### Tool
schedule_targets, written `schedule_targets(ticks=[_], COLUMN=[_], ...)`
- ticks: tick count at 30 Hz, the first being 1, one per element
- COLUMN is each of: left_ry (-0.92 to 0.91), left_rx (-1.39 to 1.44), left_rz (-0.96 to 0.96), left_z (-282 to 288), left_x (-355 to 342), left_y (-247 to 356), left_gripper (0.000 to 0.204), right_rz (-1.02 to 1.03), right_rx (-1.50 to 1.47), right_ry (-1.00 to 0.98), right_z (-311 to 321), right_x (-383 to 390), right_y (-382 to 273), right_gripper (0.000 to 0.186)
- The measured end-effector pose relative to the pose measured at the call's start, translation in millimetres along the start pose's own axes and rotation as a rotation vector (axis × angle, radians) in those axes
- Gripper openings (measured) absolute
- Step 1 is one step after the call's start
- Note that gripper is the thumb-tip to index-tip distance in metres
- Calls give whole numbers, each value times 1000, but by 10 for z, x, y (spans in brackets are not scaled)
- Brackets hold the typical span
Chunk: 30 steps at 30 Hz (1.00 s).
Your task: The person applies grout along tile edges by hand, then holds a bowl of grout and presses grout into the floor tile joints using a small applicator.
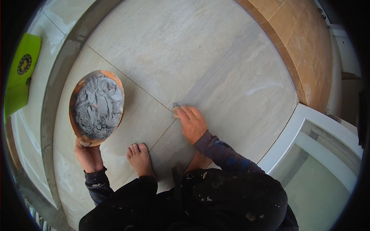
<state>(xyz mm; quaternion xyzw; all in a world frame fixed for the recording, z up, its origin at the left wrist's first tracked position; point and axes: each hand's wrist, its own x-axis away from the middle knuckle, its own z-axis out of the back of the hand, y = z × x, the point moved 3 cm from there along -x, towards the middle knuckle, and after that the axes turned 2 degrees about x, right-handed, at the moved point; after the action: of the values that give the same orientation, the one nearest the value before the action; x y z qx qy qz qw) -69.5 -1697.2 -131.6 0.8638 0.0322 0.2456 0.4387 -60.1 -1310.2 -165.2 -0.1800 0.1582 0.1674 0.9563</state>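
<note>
While the left hand [89,156] bears an orange bowl [73,106] by its near rim, the right hand [192,124] works at floor level, close to the middle of the scene. The left hand's grip is clasped against the bowl's near end, though most of its fingers are hidden beneath, so I cannot tell how they are curled. The bowl is over the floor on the left, tilted so that its inside shows, and grey paste [98,106] fills much of it, ridged and lumpy, with orange wall bare along the far right edge. The right hand's fingers are bent and pinching a small tan piece [176,112], whose exact kind is too small to tell; a dab of grey [175,104] shows just beyond its far edge, where the joints of the floor tiles [154,50] meet. From there a grey smeared band [216,73] runs away to the far right, while thin dark joint lines run to the far left and the near left. A bare foot [140,161] stands between the hands, nearer the body. A green object [21,77] is at the far left, brown tiling [304,46] at the far right, and a white frame [295,129] around a pane at the near right.
</note>
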Motion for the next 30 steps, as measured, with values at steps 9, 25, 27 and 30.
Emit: schedule_targets(ticks=[9,25,27,30], left_ry=[-61,-133,-44,32], left_rx=[-37,-3,-7,-7], left_rz=[-19,-35,-22,-11], left_z=[50,-86,-276,-279], left_x=[353,1,136,185], left_y=[-33,-97,-56,-67], left_gripper=[50,46,45,46], right_rz=[-232,-20,47,97], right_rx=[-56,-72,50,96], right_ry=[185,47,120,35], right_z=[1133,999,991,760], right_x=[-534,-463,-795,-476], right_y=[1296,970,1275,1293], right_gripper=[25,33,30,28])
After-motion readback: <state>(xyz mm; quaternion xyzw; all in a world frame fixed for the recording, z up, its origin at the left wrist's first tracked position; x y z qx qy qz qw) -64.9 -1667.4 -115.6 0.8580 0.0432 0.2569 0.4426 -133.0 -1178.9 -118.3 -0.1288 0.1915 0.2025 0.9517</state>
